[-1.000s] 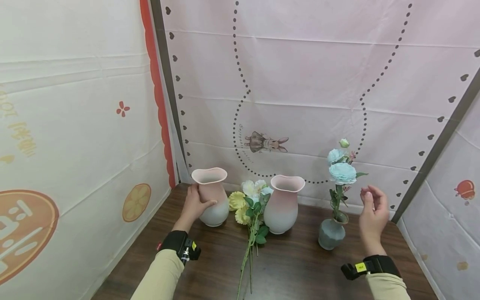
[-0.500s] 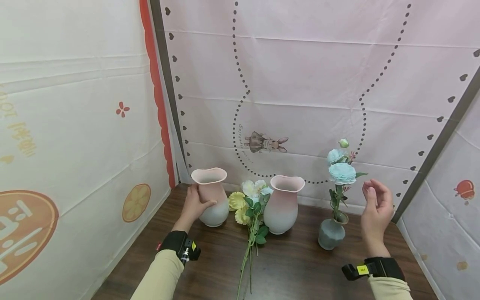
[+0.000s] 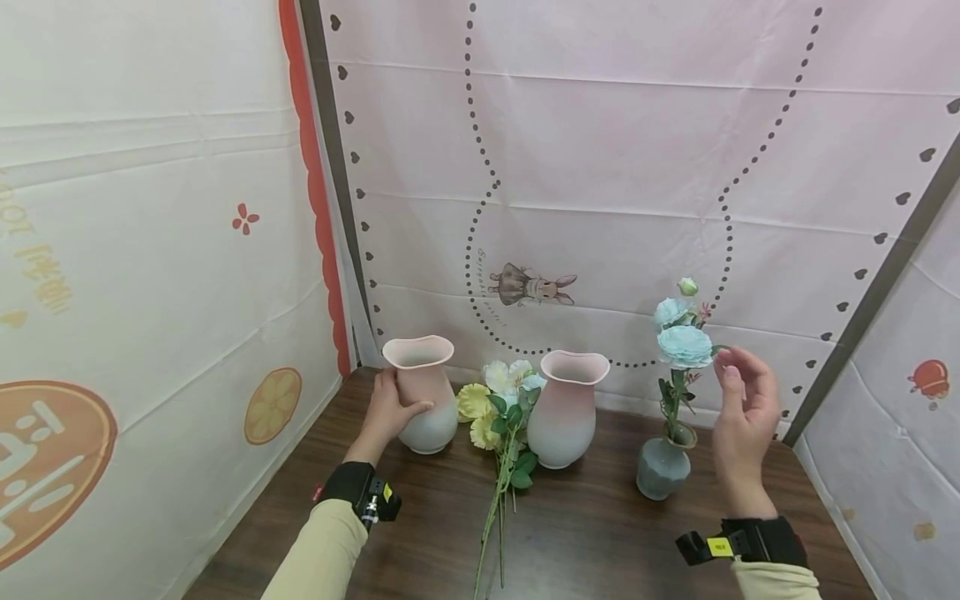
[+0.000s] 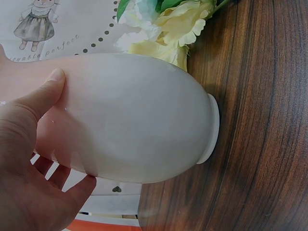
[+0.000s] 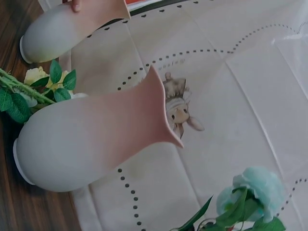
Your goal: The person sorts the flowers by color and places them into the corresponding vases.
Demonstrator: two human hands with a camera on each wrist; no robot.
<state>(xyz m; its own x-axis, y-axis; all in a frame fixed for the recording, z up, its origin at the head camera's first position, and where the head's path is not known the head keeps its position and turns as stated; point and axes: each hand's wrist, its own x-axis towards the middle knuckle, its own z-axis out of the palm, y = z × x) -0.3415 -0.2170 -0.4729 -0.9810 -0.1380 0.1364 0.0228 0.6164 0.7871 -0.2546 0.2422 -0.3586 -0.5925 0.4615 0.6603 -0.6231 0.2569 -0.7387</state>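
My left hand holds a pink-and-white vase at the back left; in the left wrist view the thumb lies on one side and the fingers round the other. The vase stands upright on the table. At the right, my right hand is raised with loosely bent fingers and nothing held. Its fingertips are close to a leaf of the light blue flowers; whether they touch, I cannot tell. Those flowers stand in a small grey-blue vase. The right wrist view shows blue blooms but not the hand.
A second pink-and-white vase stands mid-table. Between the two larger vases lie yellow and white flowers, their long stems pointing to the table's front. Printed cloth hangs behind the brown table and at both sides.
My right hand moved slightly right, then back left and up toward the blue flowers' leaf. The left hand and its vase have stayed put.
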